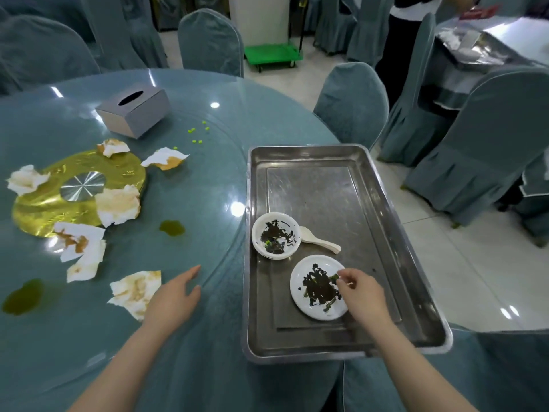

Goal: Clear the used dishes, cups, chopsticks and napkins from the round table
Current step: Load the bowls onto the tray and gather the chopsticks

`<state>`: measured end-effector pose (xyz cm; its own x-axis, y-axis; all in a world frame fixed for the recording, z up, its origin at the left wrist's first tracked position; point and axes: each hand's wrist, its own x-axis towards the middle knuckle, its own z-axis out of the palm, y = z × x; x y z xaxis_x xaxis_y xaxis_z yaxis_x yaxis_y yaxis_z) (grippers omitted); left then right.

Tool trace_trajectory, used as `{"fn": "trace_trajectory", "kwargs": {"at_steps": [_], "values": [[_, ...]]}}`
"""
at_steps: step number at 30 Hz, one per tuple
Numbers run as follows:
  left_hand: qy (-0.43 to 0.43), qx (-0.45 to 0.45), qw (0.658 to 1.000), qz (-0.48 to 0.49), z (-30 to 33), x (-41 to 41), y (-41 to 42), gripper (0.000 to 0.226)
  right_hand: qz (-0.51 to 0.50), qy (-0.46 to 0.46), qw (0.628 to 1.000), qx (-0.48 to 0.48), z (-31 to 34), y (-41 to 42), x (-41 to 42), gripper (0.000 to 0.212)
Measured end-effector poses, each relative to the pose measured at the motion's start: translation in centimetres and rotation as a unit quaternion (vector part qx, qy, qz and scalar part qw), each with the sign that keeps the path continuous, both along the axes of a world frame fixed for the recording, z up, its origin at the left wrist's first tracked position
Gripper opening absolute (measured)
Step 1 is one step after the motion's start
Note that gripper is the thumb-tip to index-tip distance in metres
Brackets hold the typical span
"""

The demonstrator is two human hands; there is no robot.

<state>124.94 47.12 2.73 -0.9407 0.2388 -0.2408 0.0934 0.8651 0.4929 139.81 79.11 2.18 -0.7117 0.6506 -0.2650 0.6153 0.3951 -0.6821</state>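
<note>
Item: soiled napkins, seven or so, scattered on the left half of the round worktop.
Nearest piece: crumpled napkin, near-left, just beside the left hand; its long axis runs near-to-far.
Left hand: flat, fingers straight, holding nothing, resting on or just above the glass.
Right hand: over the steel tray at the right edge, fingertips pinching at the rim of the stained plate; what it pinches is unclear.
Also in tray: stained bowl, spoon.
Judgement: the left hand is nearer the napkins; the tray lies to its right.
</note>
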Motion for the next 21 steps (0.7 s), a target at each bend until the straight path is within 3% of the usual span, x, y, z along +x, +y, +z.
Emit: {"fn": "trace_trajectory", "kwargs": {"at_steps": [9,14,21], "values": [[0.046,0.132,0.976,0.170,4.0,2.9,-5.4,0.043,0.159,0.054,0.985,-0.044,2.6,-6.6,-6.5,0.018],[0.057,0.210,0.929,0.301,4.3,5.7,-10.0,0.041,0.306,0.034,0.950,-0.044,2.9,-11.5,-10.4,0.021],[0.068,0.205,0.863,0.457,3.8,10.8,-15.2,0.038,0.455,0.025,0.889,-0.054,2.0,-18.8,-15.1,0.021]]}}
